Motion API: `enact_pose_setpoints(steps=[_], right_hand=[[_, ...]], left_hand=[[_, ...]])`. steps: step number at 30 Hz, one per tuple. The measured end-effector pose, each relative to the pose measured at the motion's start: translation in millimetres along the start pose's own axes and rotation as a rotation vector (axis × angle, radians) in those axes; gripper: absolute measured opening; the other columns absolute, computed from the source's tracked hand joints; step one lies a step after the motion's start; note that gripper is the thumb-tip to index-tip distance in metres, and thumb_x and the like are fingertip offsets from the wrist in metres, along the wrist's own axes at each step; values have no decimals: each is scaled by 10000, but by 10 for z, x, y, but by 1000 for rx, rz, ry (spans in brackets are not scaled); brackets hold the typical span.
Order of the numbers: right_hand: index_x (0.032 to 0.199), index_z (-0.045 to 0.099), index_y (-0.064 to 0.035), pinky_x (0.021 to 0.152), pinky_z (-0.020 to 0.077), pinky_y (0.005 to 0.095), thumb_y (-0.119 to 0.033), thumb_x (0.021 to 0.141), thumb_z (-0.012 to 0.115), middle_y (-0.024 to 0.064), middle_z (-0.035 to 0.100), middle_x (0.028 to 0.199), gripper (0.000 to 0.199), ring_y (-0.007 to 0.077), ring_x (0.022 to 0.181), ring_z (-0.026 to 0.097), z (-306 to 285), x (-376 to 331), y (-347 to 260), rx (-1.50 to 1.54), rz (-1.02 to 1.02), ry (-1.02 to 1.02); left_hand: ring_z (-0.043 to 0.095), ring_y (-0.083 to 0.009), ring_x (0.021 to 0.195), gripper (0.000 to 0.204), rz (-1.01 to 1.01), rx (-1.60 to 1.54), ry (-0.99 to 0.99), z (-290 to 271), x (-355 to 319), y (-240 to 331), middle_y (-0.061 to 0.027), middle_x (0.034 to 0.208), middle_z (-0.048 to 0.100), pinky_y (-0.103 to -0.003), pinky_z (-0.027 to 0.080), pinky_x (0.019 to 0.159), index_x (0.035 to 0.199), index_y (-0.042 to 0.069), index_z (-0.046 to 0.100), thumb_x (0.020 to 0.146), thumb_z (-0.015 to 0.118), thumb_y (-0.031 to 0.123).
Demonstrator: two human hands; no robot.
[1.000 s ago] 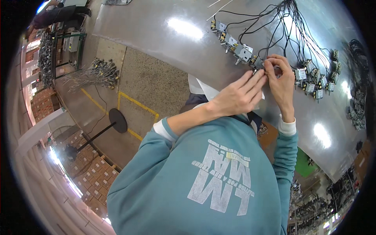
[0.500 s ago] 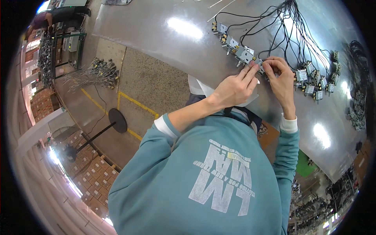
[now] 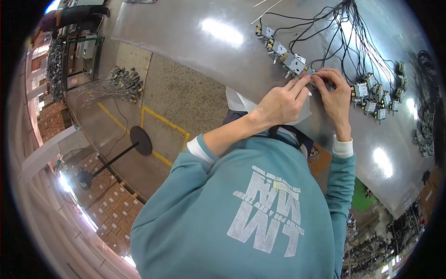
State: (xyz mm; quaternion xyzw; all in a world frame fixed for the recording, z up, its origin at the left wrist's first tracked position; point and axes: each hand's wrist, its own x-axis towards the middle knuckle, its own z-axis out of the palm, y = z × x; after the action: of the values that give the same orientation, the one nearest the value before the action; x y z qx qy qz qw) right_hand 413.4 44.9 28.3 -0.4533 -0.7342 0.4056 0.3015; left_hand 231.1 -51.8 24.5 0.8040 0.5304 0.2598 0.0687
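My left hand (image 3: 284,101) and my right hand (image 3: 335,95) meet over the metal table, fingertips pinched together on a small silvery metal control unit mostly hidden by the fingers. It looks like the boxy units beside it, which resemble thermostats with a shaft and brass-coloured terminals. Just left of my fingers lies one such unit (image 3: 294,64), almost touching them. Two more, including a far one (image 3: 265,31), continue that row. Thin black leads (image 3: 344,28) run from the units to a bundle at the far edge.
Several finished-looking metal units (image 3: 371,95) lie clustered right of my hand. A dark pile of parts (image 3: 423,132) sits at the table's right rim. Left of the metal table (image 3: 176,28) stand a fan (image 3: 88,179) and a heap of wired parts (image 3: 123,83). Another person (image 3: 69,18) is far left.
The view has shifted slightly, moving the scene a little right and down. Both hands stay pinched at the same spot, with only small finger movements.
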Motion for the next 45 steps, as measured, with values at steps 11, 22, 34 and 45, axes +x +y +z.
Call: enact_pose_setpoints(steps=[11,22,34,45], right_hand=[[1357,744,-72,675,451,233,-169,991,779,-2,755,1068,380,38,758,511,51,166,-22,214,242,-67],[1290,754,-38,837,539,270,-166,1004,768,59,778,1033,313,94,906,670,59,-145,-143,-27,-23,216],[1157,819,-74,772,525,273,-245,898,864,22,744,982,315,126,847,681,44,34,-90,2,225,37],[1075,841,-61,732,515,285,-270,893,868,37,693,842,279,136,800,667,120,68,-131,35,231,87]], left_hand=[[710,-395,1171,336,-35,-53,31,-2,7,-46,-323,1338,638,-395,633,899,1108,-138,644,848,635,76],[708,-348,1184,129,-98,-342,87,-356,-81,115,-174,1278,720,-444,595,956,1036,-24,643,975,659,89],[709,-351,1158,120,-97,-291,46,-293,-92,15,-166,1230,738,-452,564,977,1063,-10,651,983,642,79],[723,-348,1061,111,-132,-312,82,-278,-66,-22,-158,1184,745,-446,571,899,1069,0,655,989,648,77]])
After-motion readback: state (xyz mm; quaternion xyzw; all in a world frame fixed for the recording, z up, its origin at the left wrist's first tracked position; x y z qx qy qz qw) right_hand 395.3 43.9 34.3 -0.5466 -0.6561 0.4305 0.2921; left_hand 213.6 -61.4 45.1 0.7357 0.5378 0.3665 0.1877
